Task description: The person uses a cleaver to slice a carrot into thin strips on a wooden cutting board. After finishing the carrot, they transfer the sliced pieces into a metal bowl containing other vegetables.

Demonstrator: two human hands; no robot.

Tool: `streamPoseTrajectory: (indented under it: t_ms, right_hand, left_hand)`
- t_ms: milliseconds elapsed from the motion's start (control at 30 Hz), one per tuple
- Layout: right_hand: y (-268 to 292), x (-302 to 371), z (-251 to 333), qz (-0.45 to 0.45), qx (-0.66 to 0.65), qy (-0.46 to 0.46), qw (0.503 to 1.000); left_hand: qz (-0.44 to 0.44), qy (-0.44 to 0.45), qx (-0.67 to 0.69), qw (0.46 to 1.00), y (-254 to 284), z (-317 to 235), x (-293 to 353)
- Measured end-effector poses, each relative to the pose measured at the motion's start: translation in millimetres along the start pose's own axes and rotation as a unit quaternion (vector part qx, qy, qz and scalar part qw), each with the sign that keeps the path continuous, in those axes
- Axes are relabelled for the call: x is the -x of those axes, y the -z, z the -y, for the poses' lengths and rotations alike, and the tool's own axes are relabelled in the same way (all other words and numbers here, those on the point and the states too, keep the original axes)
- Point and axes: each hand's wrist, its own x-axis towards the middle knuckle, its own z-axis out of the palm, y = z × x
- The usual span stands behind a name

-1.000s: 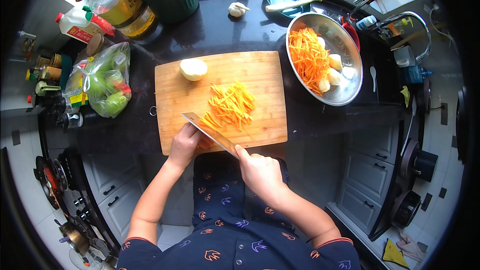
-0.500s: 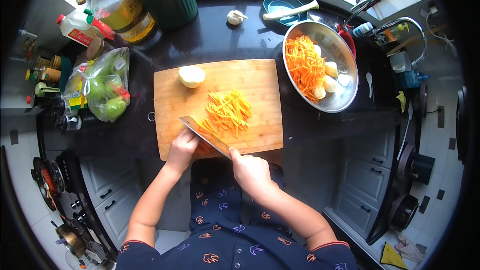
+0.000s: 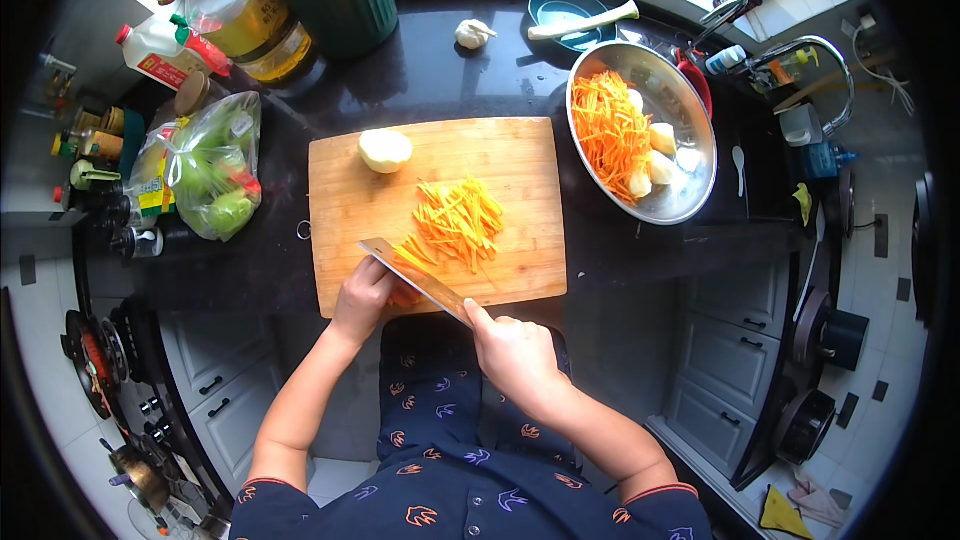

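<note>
My right hand (image 3: 517, 355) grips the handle of a kitchen knife (image 3: 420, 283), its broad blade slanting up and left over the near part of a wooden cutting board (image 3: 345, 210). Close behind the blade, my left hand (image 3: 364, 297) has its fingers curled down on sliced carrot (image 3: 404, 294), mostly hidden by the knife and hand. Just past the blade lies a loose pile of carrot strips (image 3: 458, 223). A pale, peeled round vegetable (image 3: 385, 152), perhaps a potato, rests at the board's far left.
Right of the board stands a steel bowl (image 3: 690, 100) with shredded carrot and pale peeled pieces. A garlic bulb (image 3: 474, 35) and a teal dish (image 3: 565, 8) with a peeler-like tool across it lie behind. Bagged green vegetables (image 3: 215, 170) and an oil jug (image 3: 250, 25) are left.
The knife and my right hand have shifted very slightly toward me and to the right. My left hand stays on the carrot. The strips look the same.
</note>
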Motion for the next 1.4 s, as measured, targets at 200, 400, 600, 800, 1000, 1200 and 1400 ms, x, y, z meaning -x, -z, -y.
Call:
streamPoseTrajectory:
  t_ms: [200,400,600,800,1000,1200,1400]
  right_hand:
    - [-4.9,3.5,-3.9,0.028,0.024,-0.003,0.999]
    - [-28.5,-11.6,1.0,0.015,0.033,-0.008,0.999]
    - [-32.5,-23.9,-2.9,-0.003,0.016,-0.001,1.000]
    - [-12.5,-9.2,-2.5,-0.002,0.004,0.008,1.000]
    - [-1.4,3.5,-4.1,0.009,0.000,-0.005,1.000]
    - [-12.3,3.9,-8.5,0.037,0.013,-0.020,0.999]
    - [-24.0,-12.4,3.0,0.035,0.049,-0.030,0.998]
  left_hand:
    - [0.011,-0.004,-0.002,1.000,3.8,-2.0,-3.9]
    - [0.022,0.009,0.018,1.000,2.3,1.4,0.2]
    - [0.024,0.004,-0.006,1.000,0.6,2.3,-0.3]
    - [0.041,0.050,0.060,0.996,1.1,-0.3,0.2]
    - [0.006,-0.001,0.003,1.000,-2.6,4.1,1.6]
    - [0.003,0.011,0.006,1.000,-1.3,0.8,-1.2]
    - [0.005,0.007,0.010,1.000,-2.4,5.6,2.0]
